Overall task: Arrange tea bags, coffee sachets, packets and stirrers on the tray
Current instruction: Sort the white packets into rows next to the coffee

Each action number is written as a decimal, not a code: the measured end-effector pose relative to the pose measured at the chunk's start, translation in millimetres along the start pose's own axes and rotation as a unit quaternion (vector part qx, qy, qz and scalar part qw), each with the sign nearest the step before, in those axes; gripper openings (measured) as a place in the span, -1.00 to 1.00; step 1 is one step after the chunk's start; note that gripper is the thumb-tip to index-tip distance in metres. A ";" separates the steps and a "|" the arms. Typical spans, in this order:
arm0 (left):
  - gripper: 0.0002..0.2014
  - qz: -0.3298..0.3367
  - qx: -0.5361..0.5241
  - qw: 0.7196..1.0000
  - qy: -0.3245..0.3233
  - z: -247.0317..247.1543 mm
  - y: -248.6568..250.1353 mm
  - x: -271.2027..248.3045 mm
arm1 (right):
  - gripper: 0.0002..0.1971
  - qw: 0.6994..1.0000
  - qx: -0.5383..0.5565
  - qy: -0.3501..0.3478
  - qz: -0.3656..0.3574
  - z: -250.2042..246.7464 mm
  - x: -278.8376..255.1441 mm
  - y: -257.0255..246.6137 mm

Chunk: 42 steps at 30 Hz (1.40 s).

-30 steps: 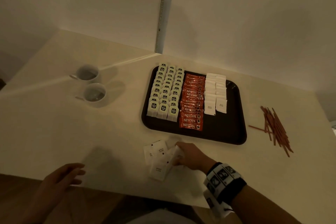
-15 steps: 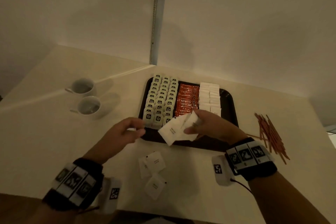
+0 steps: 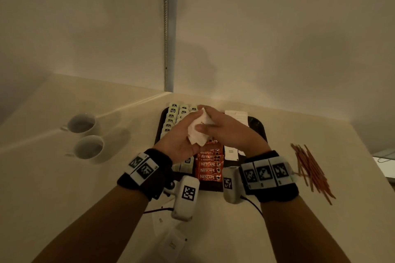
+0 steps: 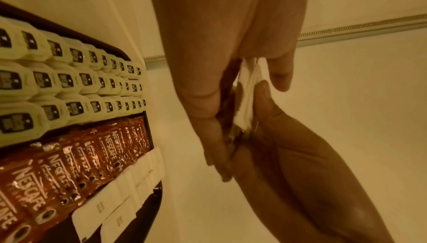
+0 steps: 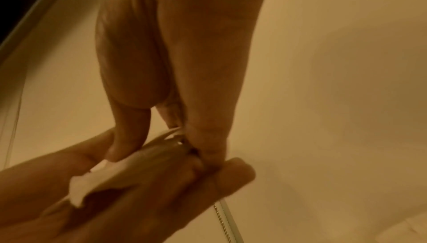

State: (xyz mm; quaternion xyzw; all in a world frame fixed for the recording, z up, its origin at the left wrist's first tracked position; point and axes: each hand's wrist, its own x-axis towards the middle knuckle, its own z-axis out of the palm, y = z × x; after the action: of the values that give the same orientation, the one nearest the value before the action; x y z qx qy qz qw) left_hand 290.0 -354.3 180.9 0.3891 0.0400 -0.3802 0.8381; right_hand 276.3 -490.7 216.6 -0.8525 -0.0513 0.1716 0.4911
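Head view: left hand (image 3: pixel 181 134) and right hand (image 3: pixel 224 128) together pinch white packets (image 3: pixel 199 132) above tray (image 3: pixel 259 128).

I count two round white ceramic cups (image 3: pixel 81 124) on the table, one dark rectangular plastic tray (image 3: pixel 259 126), and three rows of pale tea bags (image 4: pixel 69 75) on it.

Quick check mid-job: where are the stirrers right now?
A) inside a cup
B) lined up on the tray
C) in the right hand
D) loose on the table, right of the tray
D: the stirrers lie in a loose pile on the table, off the tray, untouched.
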 end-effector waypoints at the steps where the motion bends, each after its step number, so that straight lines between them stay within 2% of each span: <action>1: -0.63 -0.001 -0.009 1.000 0.001 -0.2 0.4 2.5 | -0.48 0.999 -0.044 0.006 -0.002 -1.7 2.7 2.4; 3: -0.69 -0.002 -0.017 1.000 0.017 -1.1 0.6 6.7 | -0.44 0.986 -0.164 0.035 0.009 -7.1 6.4 9.1; 4: -0.73 0.002 -0.016 0.999 0.027 -0.8 0.6 8.3 | -0.45 0.981 -0.184 0.056 0.009 -9.7 6.6 12.9; 5: -0.77 0.008 -0.014 0.999 0.035 -0.3 0.5 10.1 | -0.48 0.982 -0.171 0.077 0.002 -12.4 5.8 15.8; 8: -0.85 0.016 0.017 0.998 0.066 1.2 2.3 14.0 | -0.63 0.989 -0.009 0.150 -0.017 -20.4 -2.0 21.8; 9: -0.85 0.017 0.046 0.996 0.073 0.6 2.6 16.0 | -0.65 0.987 0.011 0.159 -0.024 -21.9 -5.0 23.4; 13: -0.77 0.018 0.142 0.986 0.087 0.8 1.4 21.5 | -0.55 0.987 -0.029 0.142 -0.065 -18.2 -7.8 30.4; 15: -0.75 0.010 0.140 0.987 0.081 3.0 -0.3 22.8 | -0.53 0.987 -0.022 0.142 -0.070 -16.6 -5.2 33.8; 18: -0.56 -0.013 0.114 0.992 0.056 3.1 -0.9 23.3 | -0.56 0.989 -0.023 0.129 -0.063 -17.5 -2.6 38.1; 19: -0.56 -0.020 0.117 0.992 0.050 2.7 -0.8 22.7 | -0.60 0.990 -0.019 0.130 -0.059 -18.0 -2.1 40.3; 22: -0.79 -0.020 0.126 0.991 0.030 1.2 1.2 19.4 | -0.80 0.982 0.028 0.178 -0.048 -18.5 -1.8 44.9; 24: -0.81 0.003 0.119 0.992 0.031 1.7 4.0 18.3 | -0.91 0.972 0.080 0.216 -0.037 -19.2 -1.7 48.5; 26: -0.76 0.060 0.138 0.988 0.043 3.6 6.2 19.9 | -0.93 0.952 0.203 0.228 -0.024 -19.1 -2.3 51.8; 29: -0.79 0.158 0.204 0.964 0.061 9.4 9.4 23.6 | -0.95 0.874 0.440 0.204 -0.010 -16.4 -2.8 53.2; 31: -0.81 0.207 0.238 0.945 0.082 10.9 11.1 26.2 | -0.87 0.834 0.518 0.189 -0.009 -12.7 -2.3 52.4; 32: -0.82 0.224 0.255 0.936 0.094 11.1 11.6 27.3 | -0.83 0.827 0.531 0.185 -0.010 -10.2 -1.7 51.5; 34: -0.84 0.249 0.284 0.918 0.119 10.7 12.2 29.0 | -0.79 0.825 0.535 0.181 -0.007 -5.5 0.2 50.8; 38: -0.86 0.263 0.320 0.898 0.148 10.7 12.6 30.0 | -0.85 0.835 0.514 0.197 0.001 -1.1 2.0 52.1; 40: -0.85 0.260 0.327 0.895 0.157 9.9 11.8 30.2 | -0.86 0.834 0.512 0.206 0.001 -0.8 1.7 52.8; 42: -0.76 0.244 0.317 0.900 0.170 9.1 9.9 31.4 | -0.85 0.849 0.483 0.213 -0.003 -1.1 1.3 54.9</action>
State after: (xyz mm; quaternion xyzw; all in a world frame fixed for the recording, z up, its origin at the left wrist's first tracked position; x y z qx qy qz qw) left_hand 316.7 -375.5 182.0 0.6909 -0.0367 -0.0844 0.7170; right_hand 273.4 -519.3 169.9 -0.5229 0.1417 -0.0124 0.8404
